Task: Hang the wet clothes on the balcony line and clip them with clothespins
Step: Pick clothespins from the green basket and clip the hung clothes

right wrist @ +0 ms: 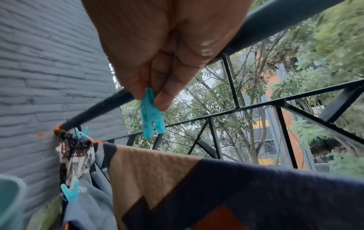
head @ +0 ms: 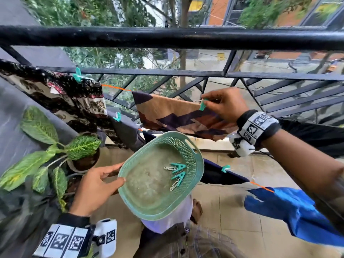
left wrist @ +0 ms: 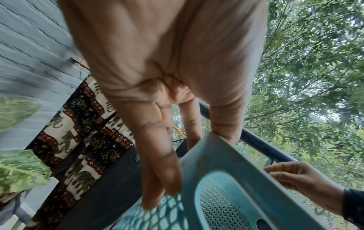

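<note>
Now clipping | right hand (head: 224, 105) pinches teal clothespin (right wrist: 152, 115) just above brown-purple cloth (head: 178, 116) draped on orange line (head: 115, 87) | left hand (head: 96, 185) grips green basket (head: 197, 164) rim; two pins inside | next: squeeze open, seat over cloth and line

Legible text, labels, brands, numbers, signs: none. The only printed marks are black-and-white square fiducial patterns, carrying no letters or digits, on the white-and-black fabric wristband of the left arm (head: 61, 241) and on the matching white-and-black fabric wristband of the right arm (head: 256, 126); both appear in the head view.
</note>
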`<state>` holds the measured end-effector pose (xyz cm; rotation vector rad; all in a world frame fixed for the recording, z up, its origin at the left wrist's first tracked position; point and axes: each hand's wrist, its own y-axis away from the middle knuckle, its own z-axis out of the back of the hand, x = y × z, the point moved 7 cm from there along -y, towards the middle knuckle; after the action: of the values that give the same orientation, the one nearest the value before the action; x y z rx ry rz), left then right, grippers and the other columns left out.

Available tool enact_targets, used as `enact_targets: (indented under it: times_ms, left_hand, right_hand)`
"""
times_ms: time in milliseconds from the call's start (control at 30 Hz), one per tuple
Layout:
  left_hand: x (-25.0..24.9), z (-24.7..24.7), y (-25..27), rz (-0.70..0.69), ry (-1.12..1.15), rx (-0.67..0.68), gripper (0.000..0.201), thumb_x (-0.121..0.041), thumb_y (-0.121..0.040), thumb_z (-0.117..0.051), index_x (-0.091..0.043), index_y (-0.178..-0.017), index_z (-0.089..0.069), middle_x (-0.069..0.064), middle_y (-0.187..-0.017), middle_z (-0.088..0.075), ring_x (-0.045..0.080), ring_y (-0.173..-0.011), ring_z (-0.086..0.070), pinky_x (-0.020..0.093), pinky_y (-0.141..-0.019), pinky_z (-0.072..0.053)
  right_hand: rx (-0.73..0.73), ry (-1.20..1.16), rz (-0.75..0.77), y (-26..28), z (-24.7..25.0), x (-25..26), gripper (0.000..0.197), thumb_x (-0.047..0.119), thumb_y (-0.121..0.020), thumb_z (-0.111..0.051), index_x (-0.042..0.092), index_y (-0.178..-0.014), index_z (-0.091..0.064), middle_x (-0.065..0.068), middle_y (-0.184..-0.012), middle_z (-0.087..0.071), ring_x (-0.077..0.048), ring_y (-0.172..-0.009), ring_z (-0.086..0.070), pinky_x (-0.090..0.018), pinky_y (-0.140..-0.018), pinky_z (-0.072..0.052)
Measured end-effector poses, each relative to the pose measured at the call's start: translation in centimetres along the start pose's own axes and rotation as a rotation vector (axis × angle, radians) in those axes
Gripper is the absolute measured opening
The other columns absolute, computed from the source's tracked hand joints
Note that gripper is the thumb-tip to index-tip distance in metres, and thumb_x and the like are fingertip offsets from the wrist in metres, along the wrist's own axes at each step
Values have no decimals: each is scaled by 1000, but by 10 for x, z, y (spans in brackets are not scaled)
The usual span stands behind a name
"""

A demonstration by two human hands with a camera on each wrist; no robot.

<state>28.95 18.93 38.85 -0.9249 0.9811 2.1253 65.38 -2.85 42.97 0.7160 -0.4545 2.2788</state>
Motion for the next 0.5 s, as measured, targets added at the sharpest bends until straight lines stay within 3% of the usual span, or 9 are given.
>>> enact_targets:
  times_ms: [100, 200, 400, 500]
  left_hand:
    - [7, -2, 9, 47, 50, -53, 51, 2, -78, -78, -46, -95, -76, -20, -102, -74, 2, -100, -69, 30, -88, -57]
    - [11, -9, 18, 90, 133, -84, 48, 8, -79, -74, -35, -100, -72, -15, -99, -76, 4, -94, -71, 23, -78, -58]
    - [22, -19, 27, 158, 128, -133, 47, 2, -79, -77, -41, -97, -74, -17, -100, -75, 0, -89, -70, 38, -83, -58]
    - [18, -24, 24, 148, 111, -153, 50, 1, -78, -78, -48, -90, -74, -21, -100, -74, -7, -84, -67, 29, -73, -58]
  right_hand:
    - [38, 67, 41, -8, -14, -15, 20, 22, -89, -70, 15, -107, -77, -8, -95, -77, -22, -85, -72, -25, -78, -51]
    - [30, 79, 65, -15, -21, -23, 21, 23, -89, -69, 14, -107, -77, -10, -96, -77, -26, -86, -73, -31, -79, -55]
    - [36, 79, 99, -21, -27, -34, 21, 20, -91, -68, 14, -110, -75, -9, -102, -76, -23, -92, -72, -20, -81, -47]
    - [83, 81, 95, -18, -36, -40, 21, 18, -91, -68, 14, -110, -75, -10, -101, -76, -24, -93, -72, -22, -83, -48]
